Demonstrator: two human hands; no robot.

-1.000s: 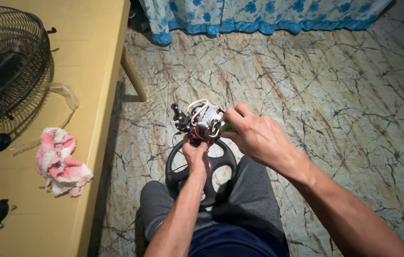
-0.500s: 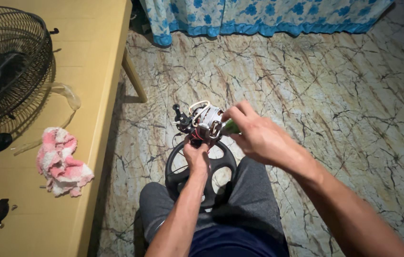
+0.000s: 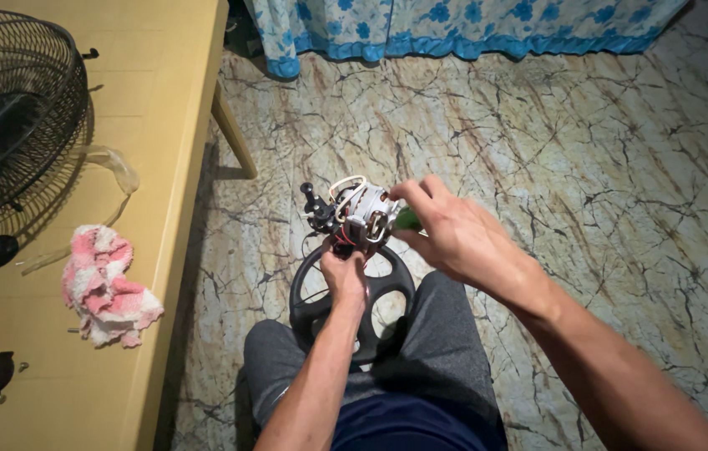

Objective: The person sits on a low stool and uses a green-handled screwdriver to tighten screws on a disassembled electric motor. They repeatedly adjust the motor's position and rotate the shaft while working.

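My left hand (image 3: 344,274) grips a small electric fan motor (image 3: 360,214) from below, holding it above my lap. The motor shows white wires, red wires and a black shaft knob at its left. My right hand (image 3: 454,234) is closed on a green-handled tool (image 3: 407,219) whose end is pressed against the motor's right side. Under the motor a black round spoked fan part (image 3: 387,288) rests on my knees in grey trousers.
A yellow wooden table (image 3: 162,125) stands at the left with a black wire fan guard (image 3: 12,108), a pink and white rag (image 3: 103,288), a clear plastic bag and small black parts. A blue flowered curtain (image 3: 454,25) hangs behind. The floor is veined marble.
My right hand with the green tool has shifted slightly at the motor's right side. The left hand and the motor stay almost still.
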